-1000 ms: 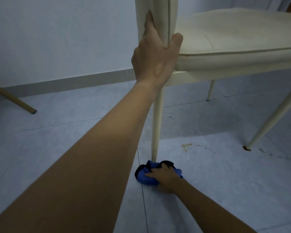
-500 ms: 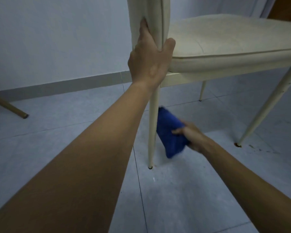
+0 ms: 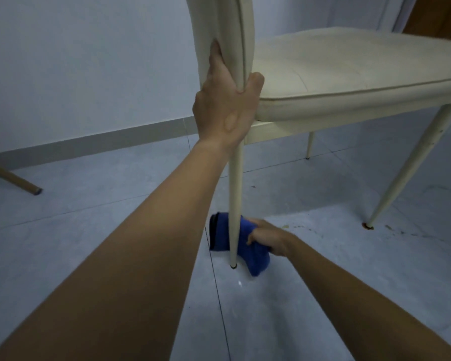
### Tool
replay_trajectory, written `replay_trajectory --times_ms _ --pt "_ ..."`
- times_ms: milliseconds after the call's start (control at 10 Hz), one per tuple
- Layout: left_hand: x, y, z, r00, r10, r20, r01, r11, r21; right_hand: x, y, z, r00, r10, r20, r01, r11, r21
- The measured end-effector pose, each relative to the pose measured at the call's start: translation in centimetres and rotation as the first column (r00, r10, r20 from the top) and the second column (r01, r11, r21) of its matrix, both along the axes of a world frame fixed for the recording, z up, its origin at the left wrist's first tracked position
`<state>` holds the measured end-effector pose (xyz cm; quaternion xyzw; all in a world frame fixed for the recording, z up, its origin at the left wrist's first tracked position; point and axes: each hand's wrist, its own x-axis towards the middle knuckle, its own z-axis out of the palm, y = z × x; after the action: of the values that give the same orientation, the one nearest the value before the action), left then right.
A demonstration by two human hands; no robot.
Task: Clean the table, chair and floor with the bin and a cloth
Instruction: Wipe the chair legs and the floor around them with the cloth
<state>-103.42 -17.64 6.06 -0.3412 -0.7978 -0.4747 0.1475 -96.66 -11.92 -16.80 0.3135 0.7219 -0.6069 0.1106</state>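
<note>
A cream chair (image 3: 349, 71) stands in front of me on the grey tiled floor (image 3: 323, 282). My left hand (image 3: 225, 105) grips the lower edge of its backrest where it meets the seat. My right hand (image 3: 267, 239) holds a blue cloth (image 3: 248, 246) wrapped round the lower part of the chair's near leg (image 3: 235, 204), just above the foot. The cloth's left part shows behind the leg. The bin is not in view.
Brown stains (image 3: 391, 227) mark the floor near the chair's right leg (image 3: 412, 168). A wooden leg (image 3: 13, 179) slants in at the left edge. A wall with a grey skirting (image 3: 89, 142) runs behind.
My right hand went from the floor up the near leg with the cloth, then down again to the leg's lower part. My left hand kept its grip on the backrest.
</note>
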Motion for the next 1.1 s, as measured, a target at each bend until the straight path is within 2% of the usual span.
replay_trajectory --times_ms 100,200,400,500,600,700,800,900,1000,1100 --pt "-0.3 0.1 0.0 1.000 0.012 -0.001 -0.012 1.000 0.015 0.7 -0.5 -2.0 0.999 -0.003 0.035 0.003 1.000 -0.001" --pt "-0.2 0.2 -0.1 1.000 0.002 0.025 -0.003 1.000 0.026 1.5 -0.3 -2.6 0.992 -0.126 0.005 0.126 0.990 -0.069" --pt "1.0 0.1 0.3 0.973 -0.087 0.212 0.061 0.990 0.126 6.0 3.1 -2.0 0.940 -0.340 -0.021 0.330 0.923 -0.200" --pt "2.7 0.6 -0.3 0.986 0.038 0.162 -0.060 0.989 0.135 9.2 5.8 -1.1 0.925 -0.379 -0.017 0.369 0.910 -0.188" --pt "6.5 1.9 -2.1 0.987 0.162 -0.001 -0.159 0.970 0.182 12.6 8.8 -0.6 0.876 -0.482 -0.016 0.469 0.860 -0.199" --pt "9.9 3.7 -4.5 0.969 0.206 -0.138 -0.186 0.972 0.145 16.4 10.8 -0.7 0.806 -0.592 -0.008 0.574 0.785 -0.232" --pt "12.3 5.2 -6.6 0.950 0.092 -0.297 -0.104 0.994 -0.022 20.7 12.4 -2.0 0.766 -0.640 0.059 0.639 0.750 -0.169" --pt "13.3 7.8 -6.5 0.919 -0.011 -0.394 -0.051 0.988 -0.148 23.9 14.8 -3.3 0.677 -0.723 0.137 0.735 0.656 -0.171" --pt "14.0 11.9 -4.0 0.877 -0.030 -0.479 -0.078 0.976 -0.205 25.3 18.7 -2.8 0.425 -0.890 0.165 0.897 0.389 -0.209" --pt "14.6 16.4 -1.0 0.885 -0.087 -0.457 -0.081 0.939 -0.335 24.9 20.0 1.5 0.257 -0.958 -0.123 0.904 0.284 -0.321"
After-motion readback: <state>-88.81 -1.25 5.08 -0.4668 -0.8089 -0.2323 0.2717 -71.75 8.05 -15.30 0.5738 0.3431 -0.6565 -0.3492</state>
